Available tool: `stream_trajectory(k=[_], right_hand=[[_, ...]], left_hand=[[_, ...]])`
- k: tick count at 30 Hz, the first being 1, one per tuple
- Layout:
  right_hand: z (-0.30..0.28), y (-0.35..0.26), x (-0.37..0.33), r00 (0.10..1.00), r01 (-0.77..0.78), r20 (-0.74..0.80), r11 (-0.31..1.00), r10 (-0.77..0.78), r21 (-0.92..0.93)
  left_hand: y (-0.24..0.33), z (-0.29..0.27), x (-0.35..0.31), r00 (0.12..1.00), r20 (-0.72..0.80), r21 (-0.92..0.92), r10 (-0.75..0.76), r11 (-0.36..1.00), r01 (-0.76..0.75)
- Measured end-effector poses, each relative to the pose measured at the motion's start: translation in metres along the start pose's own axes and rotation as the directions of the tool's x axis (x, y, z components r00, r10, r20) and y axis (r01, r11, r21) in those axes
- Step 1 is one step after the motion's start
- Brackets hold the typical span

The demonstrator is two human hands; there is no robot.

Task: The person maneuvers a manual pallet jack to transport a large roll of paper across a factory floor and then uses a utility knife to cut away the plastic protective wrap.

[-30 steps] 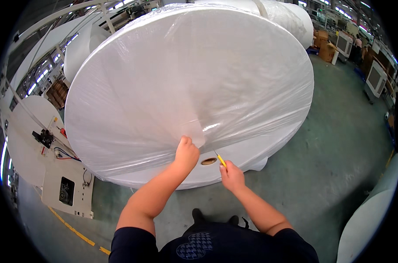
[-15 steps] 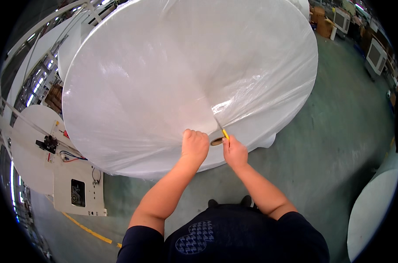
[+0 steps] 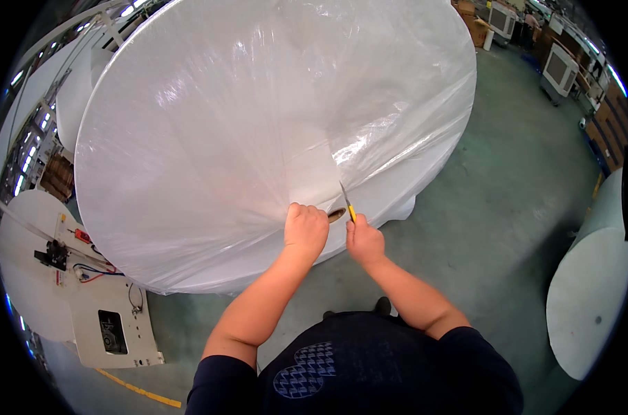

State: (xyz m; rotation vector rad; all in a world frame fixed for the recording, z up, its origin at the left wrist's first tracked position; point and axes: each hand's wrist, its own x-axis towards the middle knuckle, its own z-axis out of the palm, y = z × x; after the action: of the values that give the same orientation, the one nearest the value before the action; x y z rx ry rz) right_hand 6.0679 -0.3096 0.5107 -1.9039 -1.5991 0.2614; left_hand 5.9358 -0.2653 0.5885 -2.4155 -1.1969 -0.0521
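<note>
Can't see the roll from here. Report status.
Left hand fisted on plastic wrap. Right hand holds yellow knife, blade at film. Nothing in the way.

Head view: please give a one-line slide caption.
Left hand grips plastic wrap while right hand holds yellow knife.

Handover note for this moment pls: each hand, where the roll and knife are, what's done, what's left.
Left hand: fist closed on the plastic wrap at the near edge of the big white roll, beside the core hole.
Right hand: grip on the yellow knife, blade up into the wrap just above the hole.
Done: blade is at the film; how long a slit is open cannot be told.
Left: the wrap covers nearly all of the roll face.
</note>
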Motion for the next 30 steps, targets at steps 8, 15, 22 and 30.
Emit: stream_trajectory(k=[8,15,22,30], right_hand=[[0.029,0.057,-0.042,0.98,-0.064,0.173,0.978,0.099,-0.199],[0.044,0.058,-0.009,0.876,-0.04,0.453,0.961,0.166,-0.274],[0.027,0.102,-0.059,0.799,-0.319,0.473,0.929,0.371,-0.189],[-0.037,0.028,0.068,0.98,0.145,-0.195,0.84,-0.048,0.522]], left_hand=[[-0.004,-0.007,-0.026,0.99,-0.104,-0.101,0.09,0.99,-0.101],[0.001,-0.022,-0.036,0.988,-0.076,-0.112,0.135,0.983,-0.143],[-0.03,-0.075,-0.086,0.994,0.0,-0.263,0.113,0.959,-0.109],[-0.095,-0.084,-0.036,0.963,-0.15,-0.465,-0.225,0.875,0.132]])
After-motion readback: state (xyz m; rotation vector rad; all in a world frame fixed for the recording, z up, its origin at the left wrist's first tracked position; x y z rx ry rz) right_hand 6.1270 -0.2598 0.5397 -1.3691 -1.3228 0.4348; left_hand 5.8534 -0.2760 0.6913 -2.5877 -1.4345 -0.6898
